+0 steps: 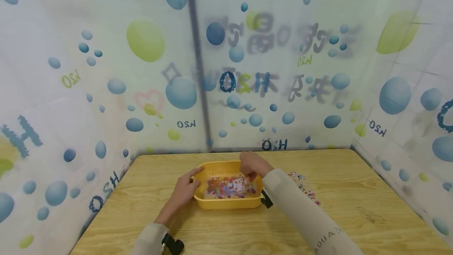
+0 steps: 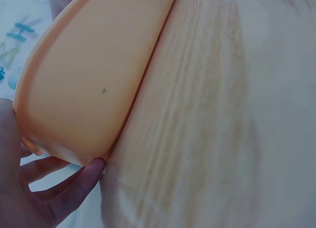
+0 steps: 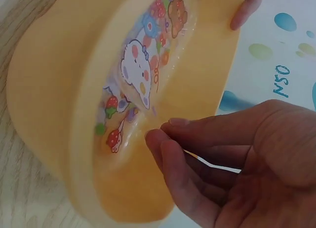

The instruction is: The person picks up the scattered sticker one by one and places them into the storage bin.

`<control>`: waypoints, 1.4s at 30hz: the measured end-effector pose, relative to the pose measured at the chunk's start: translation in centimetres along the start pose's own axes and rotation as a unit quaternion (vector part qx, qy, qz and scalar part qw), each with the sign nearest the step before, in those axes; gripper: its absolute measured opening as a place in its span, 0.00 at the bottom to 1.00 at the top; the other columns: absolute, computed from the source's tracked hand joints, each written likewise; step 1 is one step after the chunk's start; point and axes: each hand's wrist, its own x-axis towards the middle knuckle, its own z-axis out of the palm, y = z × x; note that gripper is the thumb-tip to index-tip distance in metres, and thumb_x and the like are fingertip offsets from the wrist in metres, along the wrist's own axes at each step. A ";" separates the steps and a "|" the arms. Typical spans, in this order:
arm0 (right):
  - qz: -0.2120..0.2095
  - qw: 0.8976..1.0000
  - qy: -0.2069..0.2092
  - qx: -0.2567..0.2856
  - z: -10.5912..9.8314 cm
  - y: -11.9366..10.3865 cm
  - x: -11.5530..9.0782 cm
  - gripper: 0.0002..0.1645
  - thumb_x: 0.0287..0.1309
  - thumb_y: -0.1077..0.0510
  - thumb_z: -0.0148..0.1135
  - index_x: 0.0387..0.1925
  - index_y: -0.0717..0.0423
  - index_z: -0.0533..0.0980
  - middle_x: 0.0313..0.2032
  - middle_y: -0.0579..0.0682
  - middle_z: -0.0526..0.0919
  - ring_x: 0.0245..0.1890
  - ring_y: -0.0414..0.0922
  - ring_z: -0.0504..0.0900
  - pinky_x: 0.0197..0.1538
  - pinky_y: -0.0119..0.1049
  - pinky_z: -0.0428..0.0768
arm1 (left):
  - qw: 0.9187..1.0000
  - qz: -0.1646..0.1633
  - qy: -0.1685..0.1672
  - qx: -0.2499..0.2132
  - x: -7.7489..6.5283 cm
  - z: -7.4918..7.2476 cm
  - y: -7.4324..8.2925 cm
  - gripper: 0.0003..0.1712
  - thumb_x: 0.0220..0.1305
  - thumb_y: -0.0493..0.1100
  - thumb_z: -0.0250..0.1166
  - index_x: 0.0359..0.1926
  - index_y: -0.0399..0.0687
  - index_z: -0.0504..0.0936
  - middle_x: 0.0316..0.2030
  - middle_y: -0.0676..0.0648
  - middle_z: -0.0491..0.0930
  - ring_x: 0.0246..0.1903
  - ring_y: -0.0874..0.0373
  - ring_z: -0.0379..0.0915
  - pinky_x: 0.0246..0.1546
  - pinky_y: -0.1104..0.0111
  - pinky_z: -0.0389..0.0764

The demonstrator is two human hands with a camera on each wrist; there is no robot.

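Observation:
A yellow plastic basin (image 1: 230, 204) stands on the table. Inside it lies clear plastic with colourful cartoon pictures (image 1: 230, 186), among them a white rabbit-like figure (image 3: 136, 70) and a brown bear (image 3: 177, 16). My left hand (image 1: 185, 192) grips the basin's left end, its fingers (image 2: 91, 176) curled against the outer wall low down. Over the basin's right end, my right hand (image 1: 254, 163) reaches in from above. Its thumb and forefinger pinch an edge of the clear plastic, beside the pictures in the right wrist view.
Small colourful pieces (image 1: 304, 188) lie scattered on the wooden table (image 1: 141, 207) right of the basin, partly behind the right sleeve. A faint clear item (image 1: 369, 215) lies farther right. Curtains (image 1: 170, 129) with bubble prints enclose the table at the back and sides.

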 end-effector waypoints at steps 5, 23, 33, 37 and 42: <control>0.008 1.000 -0.025 -0.011 0.2 0.6 0.3 0.06 0.64 0.68 0.60 0.43 0.59 0.76 0.30 0.55 0.81 0.19 0.44 0.78 0.27 0.32 0.81 | 1.000 -0.001 -0.003 -0.005 0.0 0.1 -0.1 0.30 0.66 0.33 0.58 0.69 0.48 0.78 0.68 0.36 0.75 0.28 0.58 0.69 0.23 0.71 0.69; 0.028 0.997 -0.059 0.036 0.5 1.2 0.1 0.11 0.59 0.64 0.64 0.44 0.59 0.76 0.38 0.58 0.81 0.33 0.53 0.86 0.43 0.42 0.88 | 1.000 -0.003 -0.003 -0.007 -0.1 0.1 -0.1 0.30 0.66 0.33 0.57 0.69 0.48 0.78 0.69 0.36 0.75 0.35 0.55 0.75 0.23 0.70 0.71; 0.026 0.997 -0.068 0.027 0.7 1.5 0.3 0.10 0.59 0.63 0.64 0.43 0.60 0.78 0.40 0.60 0.83 0.35 0.56 0.88 0.41 0.44 0.89 | 1.000 -0.004 -0.004 -0.006 -0.1 0.0 0.1 0.30 0.66 0.34 0.57 0.69 0.49 0.78 0.68 0.36 0.75 0.33 0.55 0.73 0.23 0.70 0.70; 0.026 0.997 -0.067 0.024 0.9 1.5 0.3 0.10 0.59 0.62 0.66 0.42 0.60 0.78 0.39 0.59 0.83 0.34 0.55 0.87 0.40 0.44 0.88 | 1.000 -0.001 -0.002 -0.004 -0.1 0.0 0.1 0.30 0.66 0.33 0.57 0.69 0.48 0.78 0.68 0.36 0.75 0.34 0.55 0.74 0.23 0.70 0.70; 0.032 0.997 -0.064 0.006 1.1 1.3 0.2 0.11 0.59 0.59 0.69 0.42 0.59 0.80 0.38 0.57 0.83 0.34 0.54 0.87 0.40 0.44 0.89 | 1.000 0.000 -0.001 -0.003 -0.1 0.0 0.1 0.30 0.66 0.33 0.57 0.69 0.48 0.78 0.68 0.36 0.76 0.34 0.56 0.74 0.23 0.71 0.70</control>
